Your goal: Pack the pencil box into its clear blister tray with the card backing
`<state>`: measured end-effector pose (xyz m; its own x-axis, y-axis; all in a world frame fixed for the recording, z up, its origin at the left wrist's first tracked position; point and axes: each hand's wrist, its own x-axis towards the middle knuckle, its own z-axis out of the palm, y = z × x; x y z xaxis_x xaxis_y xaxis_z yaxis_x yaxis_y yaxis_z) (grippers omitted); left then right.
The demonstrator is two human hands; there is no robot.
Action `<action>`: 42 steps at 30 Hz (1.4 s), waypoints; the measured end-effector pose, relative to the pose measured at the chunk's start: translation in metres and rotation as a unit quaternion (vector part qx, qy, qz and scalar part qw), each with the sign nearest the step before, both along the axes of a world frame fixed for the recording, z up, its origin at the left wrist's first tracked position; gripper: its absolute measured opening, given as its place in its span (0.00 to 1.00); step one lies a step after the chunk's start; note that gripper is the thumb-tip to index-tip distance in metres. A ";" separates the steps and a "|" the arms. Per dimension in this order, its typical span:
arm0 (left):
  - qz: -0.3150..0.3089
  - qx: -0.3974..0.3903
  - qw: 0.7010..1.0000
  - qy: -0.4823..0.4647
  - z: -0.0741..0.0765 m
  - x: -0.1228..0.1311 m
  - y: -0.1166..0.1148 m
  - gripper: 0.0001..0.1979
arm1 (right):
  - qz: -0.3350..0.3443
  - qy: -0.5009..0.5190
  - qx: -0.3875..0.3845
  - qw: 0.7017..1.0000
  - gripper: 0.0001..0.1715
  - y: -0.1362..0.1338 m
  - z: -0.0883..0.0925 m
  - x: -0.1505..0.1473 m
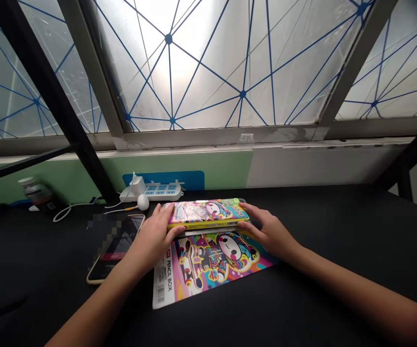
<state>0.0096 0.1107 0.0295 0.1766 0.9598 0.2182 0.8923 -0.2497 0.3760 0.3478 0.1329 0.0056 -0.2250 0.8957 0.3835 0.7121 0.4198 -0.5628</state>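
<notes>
A colourful long box (208,214) with a cartoon character and a yellow side lies between my hands, above the back part of a bright flat sheet (211,265) printed "PENCIL BOX". My left hand (161,229) grips the box's left end, thumb at the front side and fingers on top. At the right end, my right hand (266,229) holds it with the thumb in front and fingers behind the corner. Something dark and a white edge show beneath the box; what they belong to is partly hidden.
A phone (116,255) lies left of the sheet, close to my left forearm. Behind it are a power strip (163,192) with a plug and white cable, and a bottle (40,193). Black metal bars (52,96) slant at the left; a window runs behind the black table (324,308).
</notes>
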 end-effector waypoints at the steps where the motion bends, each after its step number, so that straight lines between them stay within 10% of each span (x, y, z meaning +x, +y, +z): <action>1: 0.002 -0.008 1.000 0.004 -0.004 -0.001 0.000 0.33 | -0.001 -0.004 -0.002 1.000 0.35 0.001 -0.002 0.001; 15: 0.013 -0.004 0.991 0.133 -0.002 0.008 -0.003 0.30 | 0.073 -0.142 0.110 0.981 0.22 -0.002 -0.008 0.000; 20: -0.074 0.074 0.986 0.129 0.004 0.037 0.004 0.26 | 0.216 -0.153 0.198 0.944 0.19 -0.027 0.006 -0.013; 25: -0.118 0.057 0.980 0.148 -0.001 0.069 0.009 0.27 | 0.309 -0.174 0.031 0.935 0.17 -0.053 0.025 -0.040; 29: -0.118 0.066 0.977 0.164 -0.013 0.068 0.007 0.27 | 0.319 -0.205 -0.083 0.922 0.40 -0.051 0.024 -0.046; 35: -0.127 0.068 0.976 0.162 -0.018 0.046 0.007 0.29 | 0.360 -0.213 -0.082 0.905 0.49 -0.038 0.007 -0.038; 42: -0.121 0.048 0.978 0.162 -0.014 0.046 0.009 0.31 | 0.314 -0.239 -0.051 0.917 0.37 -0.051 0.024 -0.037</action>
<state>0.0559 0.1197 0.0153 0.4703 0.8594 0.2006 0.8716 -0.4879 0.0467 0.3110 0.0819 0.0299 -0.8299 0.5571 0.0291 0.5227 0.7947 -0.3084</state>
